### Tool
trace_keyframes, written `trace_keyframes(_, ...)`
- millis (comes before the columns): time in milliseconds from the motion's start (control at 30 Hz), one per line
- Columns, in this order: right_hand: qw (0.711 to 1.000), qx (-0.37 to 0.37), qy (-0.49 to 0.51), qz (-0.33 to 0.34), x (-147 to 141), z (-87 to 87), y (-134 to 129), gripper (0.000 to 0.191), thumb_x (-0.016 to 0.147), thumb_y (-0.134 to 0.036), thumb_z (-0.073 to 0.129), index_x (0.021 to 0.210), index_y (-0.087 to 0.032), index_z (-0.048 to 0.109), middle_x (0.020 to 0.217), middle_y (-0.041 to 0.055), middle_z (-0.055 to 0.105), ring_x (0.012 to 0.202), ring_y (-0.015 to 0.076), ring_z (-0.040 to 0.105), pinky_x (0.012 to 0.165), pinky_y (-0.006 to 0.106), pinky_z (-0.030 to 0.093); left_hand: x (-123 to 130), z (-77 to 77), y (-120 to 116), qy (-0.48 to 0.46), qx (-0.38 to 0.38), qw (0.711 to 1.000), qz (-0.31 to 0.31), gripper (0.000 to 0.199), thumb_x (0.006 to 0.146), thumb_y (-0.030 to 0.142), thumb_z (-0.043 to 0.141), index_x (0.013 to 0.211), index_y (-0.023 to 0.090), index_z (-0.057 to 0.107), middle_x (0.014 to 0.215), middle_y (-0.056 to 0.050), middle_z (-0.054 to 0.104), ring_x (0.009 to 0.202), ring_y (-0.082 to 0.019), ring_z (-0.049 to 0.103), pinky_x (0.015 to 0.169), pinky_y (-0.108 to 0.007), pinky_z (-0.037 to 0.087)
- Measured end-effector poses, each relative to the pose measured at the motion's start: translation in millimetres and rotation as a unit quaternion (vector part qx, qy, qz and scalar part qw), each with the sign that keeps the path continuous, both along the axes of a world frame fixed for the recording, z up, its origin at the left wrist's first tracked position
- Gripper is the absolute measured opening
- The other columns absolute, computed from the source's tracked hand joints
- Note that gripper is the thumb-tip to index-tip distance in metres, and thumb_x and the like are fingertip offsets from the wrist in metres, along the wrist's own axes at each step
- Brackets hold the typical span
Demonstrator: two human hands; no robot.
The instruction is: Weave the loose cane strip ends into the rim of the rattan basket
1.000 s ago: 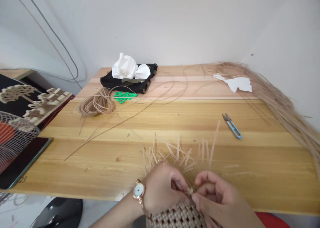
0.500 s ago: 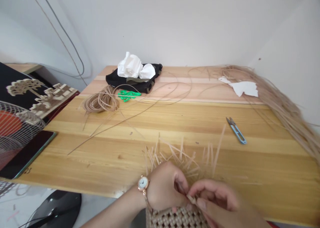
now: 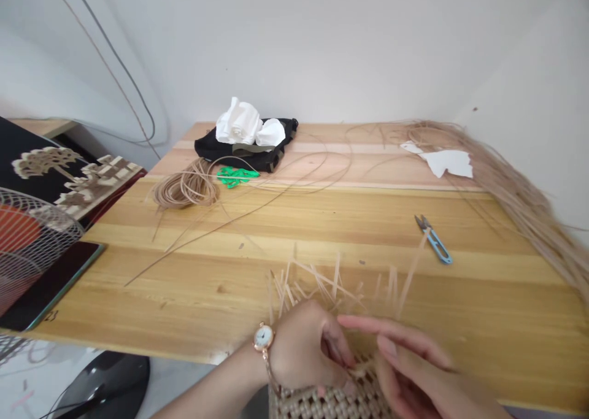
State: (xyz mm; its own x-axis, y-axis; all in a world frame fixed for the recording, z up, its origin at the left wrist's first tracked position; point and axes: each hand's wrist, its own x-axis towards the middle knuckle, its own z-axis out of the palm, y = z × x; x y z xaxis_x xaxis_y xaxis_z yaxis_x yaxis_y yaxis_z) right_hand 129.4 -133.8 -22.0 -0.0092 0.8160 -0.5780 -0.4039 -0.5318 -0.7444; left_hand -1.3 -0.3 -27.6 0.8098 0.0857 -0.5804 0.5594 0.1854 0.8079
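A tan woven basket [image 3: 332,400] sits at the bottom edge, part of it cut off by the frame. Loose flat strips [image 3: 329,282] stick up from its far side. My left hand [image 3: 309,345], with a watch on its wrist, is closed on the basket's rim, the thumb on the near side and the fingers bent over. To its right, my right hand [image 3: 416,361] is by the rim with index finger stretched out and thumb apart. Nothing shows between those two; its lower fingers are partly hidden and slightly blurred.
Blue-handled thread snips [image 3: 435,242] lie on the wooden table [image 3: 184,308]. A coil of tan strands [image 3: 186,184], a green bundle [image 3: 237,176] and a black bag [image 3: 221,149] are behind. Long strands [image 3: 529,204] run along the right, a phone [image 3: 55,284] lies left.
My right hand has let go of the strip end at the rim and drawn back to the right, its fingers opening. My left hand stays on the basket.
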Motion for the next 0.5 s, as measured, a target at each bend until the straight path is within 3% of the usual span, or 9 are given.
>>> trace_keyframes(100,0.999,0.0,-0.03,0.021,-1.8,1.5,0.6,0.056,0.079,-0.058,0.051,0.121,-0.021,0.054,0.045,-0.0053,0.045,0.038,0.0028,0.029,0.04,0.016,0.019,0.2,-1.6,-0.6,-0.007,0.012,1.0,-0.009,0.017,0.054,0.022,0.074,0.065,0.013,0.066,0.048,0.005,0.054,0.043,-0.007,0.052,0.043,-0.014,0.038)
trace_keyframes(233,0.997,-0.016,-0.061,0.033,-4.4,2.9,-1.1,0.052,0.081,-0.058,0.047,0.12,-0.024,0.053,0.054,-0.0033,0.048,0.042,0.0031,0.03,0.04,0.016,0.018,-0.6,0.2,-2.1,-0.035,0.095,0.995,-0.02,0.022,0.054,0.029,0.076,0.059,0.013,0.063,0.052,0.004,0.054,0.05,-0.008,0.051,0.043,-0.013,0.035)
trace_keyframes(367,0.989,0.013,-0.143,0.014,-6.3,6.8,0.2,0.039,0.083,-0.051,0.049,0.111,-0.025,0.054,0.059,-0.0057,0.042,0.039,0.0019,0.025,0.038,0.016,0.017,-0.2,3.5,-4.4,-0.033,0.118,0.992,-0.034,0.03,0.068,0.042,0.064,0.06,0.013,0.06,0.046,0.004,0.048,0.044,-0.008,0.049,0.04,-0.014,0.032)
trace_keyframes(433,0.967,0.043,-0.25,-0.005,-7.4,9.0,0.8,0.028,0.083,-0.044,0.048,0.102,-0.024,0.056,0.063,-0.0044,0.046,0.041,0.0041,0.032,0.039,0.018,0.025,0.4,3.8,-4.8,-0.031,0.124,0.991,-0.041,0.036,0.075,0.045,0.055,0.057,0.014,0.056,0.041,0.004,0.044,0.04,-0.008,0.049,0.037,-0.013,0.029)
trace_keyframes(500,0.922,0.067,-0.382,-0.001,-8.1,10.5,-0.3,0.021,0.084,-0.038,0.044,0.094,-0.024,0.057,0.067,-0.0017,0.054,0.05,0.009,0.046,0.047,0.021,0.035,1.0,3.7,-4.5,-0.035,0.146,0.988,-0.045,0.04,0.08,0.044,0.048,0.053,0.014,0.051,0.039,0.004,0.043,0.036,-0.007,0.046,0.036,-0.013,0.028)
